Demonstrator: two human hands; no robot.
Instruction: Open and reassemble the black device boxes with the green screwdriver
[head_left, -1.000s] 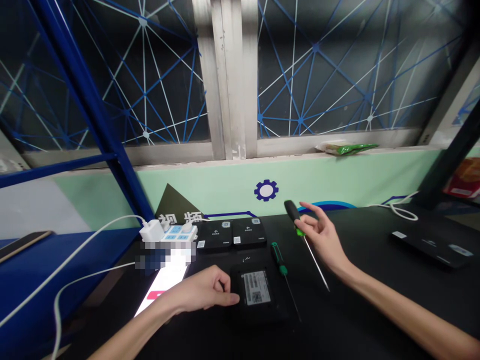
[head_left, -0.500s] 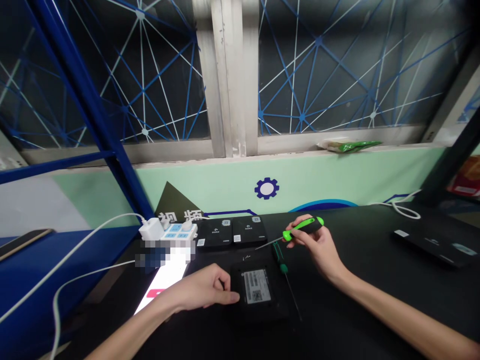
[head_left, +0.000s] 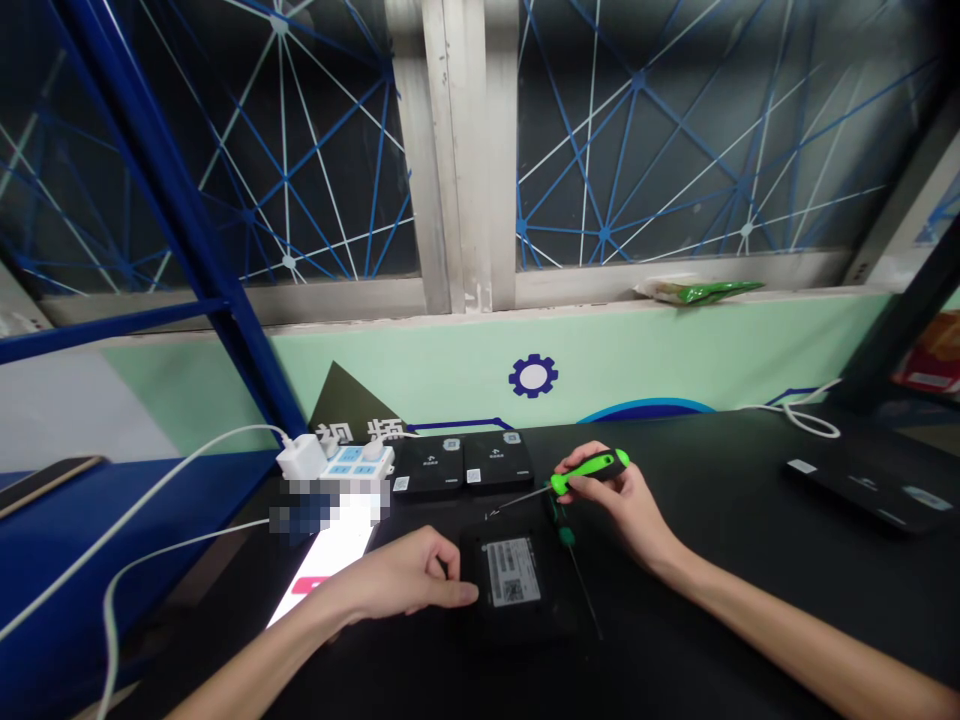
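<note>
Since half a second ago the right hand (head_left: 628, 500) has shifted a little down and to the left, carrying the green-and-black screwdriver (head_left: 591, 467) with it, so the thin metal shaft now slants down-left with its tip just above the far edge of the flat black square box with a white label (head_left: 516, 585). One second ago this tool stood nearly upright with the tip pointing toward the person. The right grip is pinched around the handle, fingers and thumb wrapped about its middle. The left hand (head_left: 409, 580) has kept its place - its grip is curled closed, thumb laid against the box's left edge. This box lies flat on the black tabletop (head_left: 712, 600), between the two hands. A second, dark green screwdriver (head_left: 559, 515) lies on the tabletop just right of the box, partly under the right hand. Behind the box sit two small black boxes (head_left: 461, 465) side by side, and left of them a white power strip (head_left: 352, 463) with a white plug adapter (head_left: 298, 458).
</note>
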